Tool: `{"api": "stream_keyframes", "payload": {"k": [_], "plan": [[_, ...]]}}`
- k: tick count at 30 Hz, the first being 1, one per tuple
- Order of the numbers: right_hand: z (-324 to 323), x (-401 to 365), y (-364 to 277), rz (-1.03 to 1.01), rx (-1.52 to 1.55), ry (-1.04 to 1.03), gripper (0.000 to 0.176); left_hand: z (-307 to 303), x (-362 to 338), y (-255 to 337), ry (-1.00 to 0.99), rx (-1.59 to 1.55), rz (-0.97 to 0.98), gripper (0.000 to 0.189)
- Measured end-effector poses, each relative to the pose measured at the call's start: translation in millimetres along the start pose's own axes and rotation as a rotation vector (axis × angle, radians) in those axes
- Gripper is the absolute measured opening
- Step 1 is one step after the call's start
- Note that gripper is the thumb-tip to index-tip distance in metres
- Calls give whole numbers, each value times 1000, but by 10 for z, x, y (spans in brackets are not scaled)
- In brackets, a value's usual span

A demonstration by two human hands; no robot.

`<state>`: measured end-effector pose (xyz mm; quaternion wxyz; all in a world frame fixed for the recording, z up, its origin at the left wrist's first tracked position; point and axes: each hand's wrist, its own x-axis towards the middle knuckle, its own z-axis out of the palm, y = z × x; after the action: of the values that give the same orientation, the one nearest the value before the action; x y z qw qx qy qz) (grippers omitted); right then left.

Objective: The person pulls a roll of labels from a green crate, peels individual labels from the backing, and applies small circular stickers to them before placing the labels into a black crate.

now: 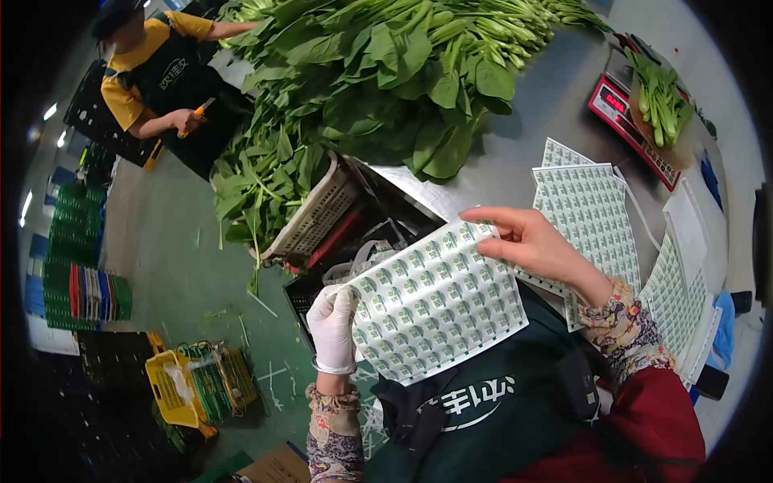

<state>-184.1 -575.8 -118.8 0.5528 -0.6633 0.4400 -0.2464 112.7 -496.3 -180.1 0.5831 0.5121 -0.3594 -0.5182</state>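
A label sheet [435,302] is being held up over a dark apron [491,402], near the table's [547,105] edge. It is being gripped at its near left corner by the left hand [334,326], which is gloved in white and closed around the paper. Its far right corner is being pinched by the bare right hand [523,237], with the thumb lying on the printed face and the fingers stretched out along the edge. The sheet is being kept tilted, with rows of small green labels facing up.

More sheets [592,209] are lying on the table just right of the right hand, fanned out and overlapping. Greens [386,64] are being piled across the far side of the table. A red scale [624,109] is sitting at the far right, and a small bunch [660,97] is being weighed on it. A crate [318,213] of leaves is being propped against the table's left edge, tipped.

On the floor at near left a yellow basket [173,386] is lying. At far left a co-worker [161,80] in a yellow shirt is being seen with an orange tool [201,107] in hand.
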Motion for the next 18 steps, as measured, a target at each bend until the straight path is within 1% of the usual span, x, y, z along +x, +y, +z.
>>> {"api": "stream_keyframes", "payload": {"k": [1,3,4,5,7,8,9,10,11,12,13,14,15,17,18], "plan": [[-40,-19,-33,35,42,-11,49,43,9,28,-32,-33,-26,15],[-113,-57,-50,101,128,-29,48,192,-21,120,-136,-86,-42,33],[-126,-74,41,-15,154,-3,40,228,-29,119,-139,-98,-47,36],[-154,-106,61,13,187,-24,40,261,-37,114,-142,-109,-53,38],[-222,-173,51,66,256,-62,40,353,-76,129,-91,-28,3,30],[-285,-243,-25,131,217,-51,32,349,-81,88,-79,23,29,27],[-322,-289,21,133,240,-40,29,376,-63,61,-68,71,55,25],[-340,-340,78,137,263,-29,26,473,-65,74,-19,35,67,20],[-370,-393,120,138,284,-18,23,517,-50,49,-22,37,82,17],[-417,-466,81,129,298,23,15,545,-46,14,-24,39,97,15],[-457,-525,86,146,297,55,14,599,-27,-11,-27,40,111,12],[-498,-587,97,163,294,87,14,714,5,-33,20,37,124,5],[-535,-649,107,184,292,116,13,775,49,-69,13,41,98,3],[-567,-736,124,209,190,224,17,864,148,-154,6,51,49,4],[-596,-772,176,212,133,262,19,1023,196,-119,17,107,40,9]]}}
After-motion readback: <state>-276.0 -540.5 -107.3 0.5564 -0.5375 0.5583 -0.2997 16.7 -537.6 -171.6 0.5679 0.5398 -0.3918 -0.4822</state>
